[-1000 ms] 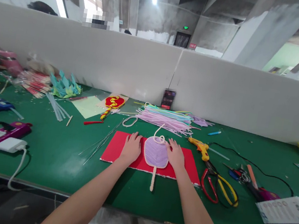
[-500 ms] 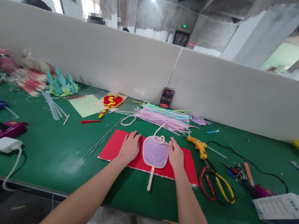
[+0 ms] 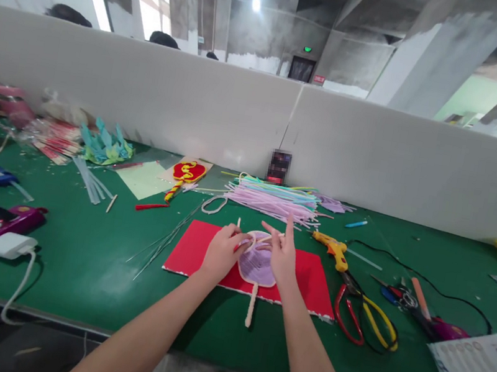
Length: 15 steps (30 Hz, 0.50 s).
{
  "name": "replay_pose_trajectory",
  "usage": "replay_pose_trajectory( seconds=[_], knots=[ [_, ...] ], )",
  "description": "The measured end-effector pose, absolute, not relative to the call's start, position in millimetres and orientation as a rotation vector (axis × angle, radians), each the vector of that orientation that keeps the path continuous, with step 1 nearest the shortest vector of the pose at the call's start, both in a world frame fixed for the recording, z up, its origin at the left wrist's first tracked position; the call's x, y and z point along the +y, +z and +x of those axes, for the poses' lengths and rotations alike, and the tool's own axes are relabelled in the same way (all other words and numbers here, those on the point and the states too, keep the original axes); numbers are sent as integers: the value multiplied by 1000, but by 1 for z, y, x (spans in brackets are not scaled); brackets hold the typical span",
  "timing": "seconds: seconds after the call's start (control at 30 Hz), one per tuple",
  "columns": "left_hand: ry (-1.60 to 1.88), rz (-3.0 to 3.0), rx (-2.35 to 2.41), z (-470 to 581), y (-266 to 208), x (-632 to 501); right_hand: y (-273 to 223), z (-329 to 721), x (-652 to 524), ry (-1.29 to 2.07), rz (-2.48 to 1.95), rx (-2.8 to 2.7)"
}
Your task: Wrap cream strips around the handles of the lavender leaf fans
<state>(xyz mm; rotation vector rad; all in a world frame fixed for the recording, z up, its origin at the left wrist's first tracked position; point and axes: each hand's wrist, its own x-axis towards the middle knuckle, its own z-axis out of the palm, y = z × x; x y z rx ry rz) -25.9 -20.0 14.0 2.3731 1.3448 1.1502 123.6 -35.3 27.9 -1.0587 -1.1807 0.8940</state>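
A lilac fan shape (image 3: 259, 268) with a cream edge and a wrapped cream handle (image 3: 250, 309) lies on a red board (image 3: 191, 251). Over its top edge a cream pipe cleaner (image 3: 253, 241) forms a curl. My left hand (image 3: 223, 250) pinches this pipe cleaner at the fan's upper left, with one end sticking up past the fingers. At the upper right, my right hand (image 3: 283, 259) has the strand between thumb and forefinger, while its other fingers stretch upward. The fingers partly cover the curl and the fan's top.
Behind the board lies a heap of lilac and teal pipe cleaners (image 3: 269, 199). A red and yellow fan (image 3: 188, 171) is at the back left. To the right are a yellow glue gun (image 3: 333, 247), pliers (image 3: 366, 318) and scissors (image 3: 398, 296). Thin wires (image 3: 167, 237) lie left.
Both hands have come inward from the fan's sides onto the cream pipe cleaner. Its loose end, which curved up above the fan, is now between the fingers. The view has tilted slightly.
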Motion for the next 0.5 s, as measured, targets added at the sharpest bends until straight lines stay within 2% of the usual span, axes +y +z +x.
replay_pose_trajectory(
  seconds=[0.5],
  knots=[
    [1089, 2300, 1146, -26, 19, -21, 13, 130, -33, 1166, -1001, -1008]
  ],
)
